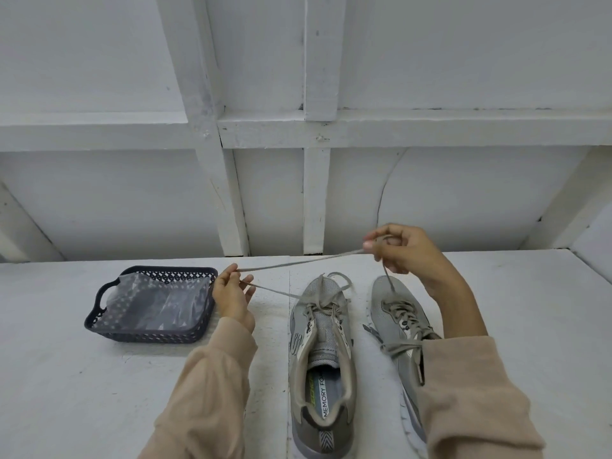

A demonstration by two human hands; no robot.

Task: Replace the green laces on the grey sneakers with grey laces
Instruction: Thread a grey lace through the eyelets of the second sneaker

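Observation:
Two grey sneakers stand side by side on the white table, toes pointing away from me. The left sneaker (323,352) is laced only at its lowest eyelets, its tongue showing. A grey lace (298,264) runs from those eyelets to my left hand (233,294), which pinches it, then stretches taut up to my right hand (405,251), which pinches it near its end; the tip hangs below that hand. The right sneaker (395,313) is laced in grey and tied, partly hidden by my right sleeve. No green lace is visible.
A dark blue perforated basket (149,332) holding a clear plastic bag stands on the table to the left of my left hand. A white wooden frame wall rises behind the table's far edge.

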